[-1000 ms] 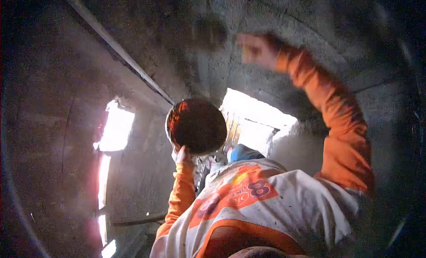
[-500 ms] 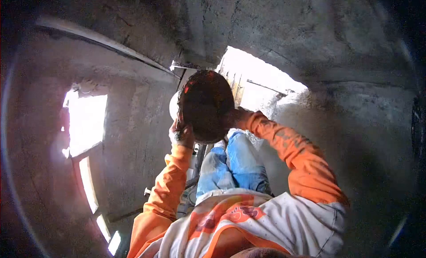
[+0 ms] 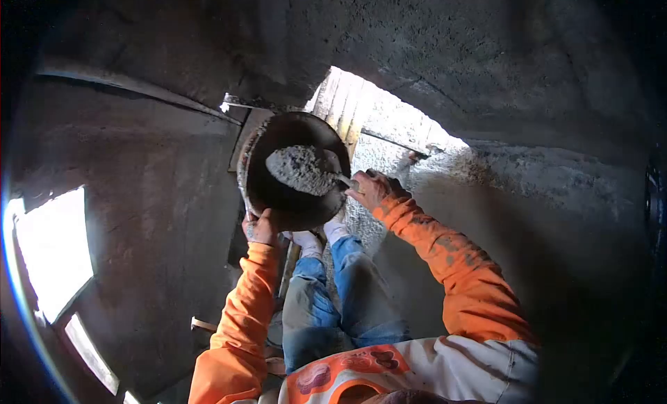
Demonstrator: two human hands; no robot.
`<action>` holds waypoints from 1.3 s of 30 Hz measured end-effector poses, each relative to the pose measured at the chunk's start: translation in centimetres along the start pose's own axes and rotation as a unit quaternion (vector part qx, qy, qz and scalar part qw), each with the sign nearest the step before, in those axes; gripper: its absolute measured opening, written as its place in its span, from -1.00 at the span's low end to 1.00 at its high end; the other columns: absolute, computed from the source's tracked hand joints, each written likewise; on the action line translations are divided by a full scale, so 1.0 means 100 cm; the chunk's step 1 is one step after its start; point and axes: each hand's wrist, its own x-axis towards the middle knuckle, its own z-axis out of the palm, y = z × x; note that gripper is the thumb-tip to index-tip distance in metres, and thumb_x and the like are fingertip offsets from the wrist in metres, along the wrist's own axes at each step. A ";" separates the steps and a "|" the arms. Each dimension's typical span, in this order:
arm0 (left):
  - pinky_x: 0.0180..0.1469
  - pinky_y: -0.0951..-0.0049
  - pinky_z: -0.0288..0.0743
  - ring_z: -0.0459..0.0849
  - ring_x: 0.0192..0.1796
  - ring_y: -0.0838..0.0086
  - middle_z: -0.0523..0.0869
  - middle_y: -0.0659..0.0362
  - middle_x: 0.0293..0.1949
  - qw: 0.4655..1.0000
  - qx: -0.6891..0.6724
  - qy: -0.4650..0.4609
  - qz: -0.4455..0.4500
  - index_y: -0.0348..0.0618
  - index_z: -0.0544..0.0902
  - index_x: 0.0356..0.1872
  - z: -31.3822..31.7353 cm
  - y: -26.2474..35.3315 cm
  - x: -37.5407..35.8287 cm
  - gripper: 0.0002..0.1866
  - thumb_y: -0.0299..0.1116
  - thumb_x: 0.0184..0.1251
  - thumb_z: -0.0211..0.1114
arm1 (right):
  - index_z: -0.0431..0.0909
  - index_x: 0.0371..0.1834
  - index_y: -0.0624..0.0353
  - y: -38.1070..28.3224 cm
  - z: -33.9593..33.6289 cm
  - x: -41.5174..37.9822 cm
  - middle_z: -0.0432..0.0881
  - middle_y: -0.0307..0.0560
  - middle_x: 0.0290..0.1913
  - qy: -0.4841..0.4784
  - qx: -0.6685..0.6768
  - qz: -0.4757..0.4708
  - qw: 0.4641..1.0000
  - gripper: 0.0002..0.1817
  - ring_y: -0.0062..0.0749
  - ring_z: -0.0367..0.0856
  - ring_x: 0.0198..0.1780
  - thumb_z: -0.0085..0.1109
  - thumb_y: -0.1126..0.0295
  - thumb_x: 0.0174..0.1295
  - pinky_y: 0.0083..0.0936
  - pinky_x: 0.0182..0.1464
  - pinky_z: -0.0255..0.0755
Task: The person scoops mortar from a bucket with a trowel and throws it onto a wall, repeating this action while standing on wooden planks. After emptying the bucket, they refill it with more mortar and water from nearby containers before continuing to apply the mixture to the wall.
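Bucket (image 3: 316,129) gripped in left hand (image 3: 260,228).
Right hand (image 3: 374,190) clenched on trowel (image 3: 347,182); mortar (image 3: 300,170) inside bucket, left of that hand.

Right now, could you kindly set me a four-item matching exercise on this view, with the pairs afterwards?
1. Dark round bucket
2. Lumpy grey mix
3. Bare right hand
4. Blue denim trousers

A. closed on a pale-handled tool
B. covering the legs
C. held at its rim by the left hand
D. heaped at the bucket's opening

Pairs: 1C; 2D; 3A; 4B
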 end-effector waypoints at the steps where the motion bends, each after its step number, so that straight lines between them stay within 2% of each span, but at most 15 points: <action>1: -0.56 0.63 0.33 0.42 -0.59 0.63 0.49 0.31 -0.56 1.000 0.010 0.015 0.006 -0.16 0.48 -0.36 -0.003 -0.006 0.004 -0.81 -0.65 -0.03 0.07 | 0.41 -0.37 0.17 -0.008 -0.010 -0.001 0.48 0.04 -0.57 0.010 0.019 -0.017 1.000 -0.67 -0.05 0.49 -0.47 0.21 0.19 -0.09 -0.26 -0.44 0.35; 6: -0.49 0.58 0.34 0.43 -0.55 0.59 0.50 0.29 -0.56 0.996 0.048 0.076 0.000 -0.20 0.49 -0.42 -0.031 -0.031 0.018 -0.89 -0.57 -0.03 0.09 | 0.45 -0.34 0.16 0.007 -0.037 0.016 0.53 -0.07 -0.53 -0.113 0.124 -0.089 0.982 -0.68 -0.26 0.52 -0.51 0.15 0.14 -0.02 -0.45 -0.47 0.38; 9: -0.46 0.56 0.33 0.43 -0.52 0.56 0.50 0.27 -0.54 0.990 0.082 0.116 -0.005 -0.23 0.50 -0.41 -0.028 -0.031 0.019 -0.87 -0.54 -0.07 0.09 | 0.47 -0.32 0.18 0.053 -0.052 0.088 0.48 -0.27 -0.56 -0.564 0.236 0.125 0.781 -0.71 -0.63 0.46 -0.53 0.01 0.16 0.12 -0.63 -0.53 0.36; 12: -0.45 0.55 0.33 0.44 -0.50 0.55 0.52 0.26 -0.53 0.985 0.096 0.141 -0.010 -0.24 0.51 -0.38 -0.034 -0.050 0.027 -0.83 -0.55 -0.09 0.09 | 0.48 -0.21 0.23 0.114 -0.056 0.162 0.51 -0.09 -0.41 -0.393 0.034 0.261 0.881 -0.57 -0.45 0.45 -0.39 0.03 0.06 0.09 -0.54 -0.36 0.37; 14: -0.49 0.61 0.32 0.43 -0.55 0.59 0.52 0.29 -0.52 0.987 0.041 0.157 -0.011 -0.24 0.50 -0.33 -0.041 -0.060 0.031 -0.76 -0.62 -0.13 0.04 | 0.46 -0.18 0.26 0.113 -0.082 0.152 0.53 -0.08 -0.34 -0.060 0.123 0.188 0.973 -0.54 -0.45 0.49 -0.36 0.10 0.07 0.04 -0.60 -0.36 0.36; 17: -0.51 0.61 0.30 0.41 -0.58 0.59 0.50 0.30 -0.57 0.984 0.069 0.159 -0.034 -0.23 0.50 -0.42 -0.041 -0.068 0.036 -0.81 -0.62 -0.14 0.04 | 0.40 -0.09 0.27 0.100 -0.105 0.093 0.55 0.00 -0.28 0.217 0.233 0.178 0.931 -0.50 -0.42 0.51 -0.22 0.12 0.10 0.02 -0.50 -0.22 0.38; 19: -0.52 0.60 0.29 0.40 -0.58 0.60 0.48 0.31 -0.60 0.984 0.031 0.173 -0.018 -0.24 0.50 -0.47 -0.024 -0.062 0.032 -0.85 -0.61 -0.15 0.04 | 0.37 -0.07 0.24 0.090 -0.100 0.057 0.53 0.04 -0.22 0.167 0.024 0.294 0.941 -0.55 -0.41 0.50 -0.19 0.07 0.15 0.06 -0.46 -0.18 0.37; 23: -0.55 0.58 0.28 0.37 -0.60 0.63 0.48 0.30 -0.62 0.992 0.067 0.094 0.044 -0.24 0.48 -0.43 0.000 -0.061 0.021 -0.84 -0.58 -0.14 0.05 | 0.39 -0.15 0.20 0.055 -0.064 0.049 0.48 0.05 -0.33 -0.137 -0.030 0.042 0.989 -0.68 -0.16 0.49 -0.28 0.00 0.25 0.07 -0.30 -0.23 0.36; 24: -0.56 0.57 0.28 0.37 -0.61 0.63 0.48 0.30 -0.62 0.992 0.092 0.060 0.055 -0.24 0.49 -0.41 0.012 -0.048 0.014 -0.83 -0.58 -0.13 0.05 | 0.38 -0.14 0.16 0.047 -0.052 0.058 0.44 0.01 -0.31 -0.214 -0.091 0.094 0.968 -0.70 -0.18 0.46 -0.26 0.01 0.33 0.05 -0.30 -0.24 0.35; 27: -0.48 0.49 0.37 0.48 -0.56 0.48 0.51 0.15 -0.60 0.963 0.241 0.012 0.121 -0.26 0.49 -0.29 0.025 -0.044 0.005 -0.72 -0.55 -0.16 0.08 | 0.36 -0.12 0.07 0.040 -0.005 0.075 0.37 -0.06 -0.28 -0.118 -0.345 -0.113 0.924 -0.69 -0.22 0.39 -0.18 -0.06 0.44 0.00 -0.24 -0.18 0.28; 30: -0.06 0.32 0.36 0.47 -0.08 0.02 0.48 -0.15 -0.11 0.904 0.376 -0.009 0.201 -0.26 0.46 -0.12 0.049 -0.012 -0.020 -0.56 -0.53 -0.19 0.08 | 0.42 -0.27 0.07 0.078 0.051 0.071 0.39 -0.13 -0.34 -0.149 -0.477 -0.190 0.845 -0.79 -0.32 0.38 -0.24 -0.06 0.40 -0.03 -0.35 -0.20 0.25; 32: -0.05 0.33 0.35 0.46 -0.06 0.00 0.45 -0.16 -0.07 0.883 0.400 -0.026 0.242 -0.26 0.45 -0.10 0.049 -0.008 -0.029 -0.55 -0.53 -0.19 0.08 | 0.47 -0.41 0.09 0.115 0.093 0.042 0.44 -0.10 -0.45 -0.112 -0.330 -0.199 0.916 -0.88 -0.28 0.45 -0.42 0.01 0.37 -0.03 -0.38 -0.34 0.33; 33: -0.03 0.34 0.35 0.44 -0.04 -0.01 0.42 -0.18 -0.03 0.862 0.419 -0.042 0.284 -0.25 0.44 -0.08 0.049 -0.005 -0.032 -0.53 -0.53 -0.19 0.09 | 0.50 -0.44 0.13 0.109 0.091 0.026 0.50 -0.04 -0.53 -0.039 -0.067 -0.169 0.983 -0.87 -0.21 0.49 -0.51 0.06 0.35 -0.04 -0.38 -0.43 0.41; 37: -0.10 0.43 0.38 0.55 -0.15 0.18 0.54 -0.15 -0.20 0.927 0.291 -0.063 0.227 -0.37 0.45 -0.17 0.017 -0.013 -0.020 -0.61 -0.50 -0.16 0.07 | 0.48 -0.26 0.07 0.066 0.069 0.001 0.53 -0.05 -0.29 -0.247 0.034 -0.113 0.962 -0.72 -0.14 0.50 -0.31 0.03 0.20 -0.02 -0.35 -0.25 0.41; 39: -0.27 0.58 0.37 0.51 -0.35 0.54 0.59 0.18 -0.44 0.979 0.170 -0.082 0.079 -0.35 0.50 -0.31 0.011 -0.002 -0.015 -0.76 -0.57 -0.10 0.04 | 0.48 -0.26 0.06 0.039 0.048 0.000 0.53 -0.04 -0.30 -0.273 -0.014 -0.035 0.961 -0.72 -0.15 0.49 -0.29 0.04 0.19 -0.01 -0.34 -0.21 0.41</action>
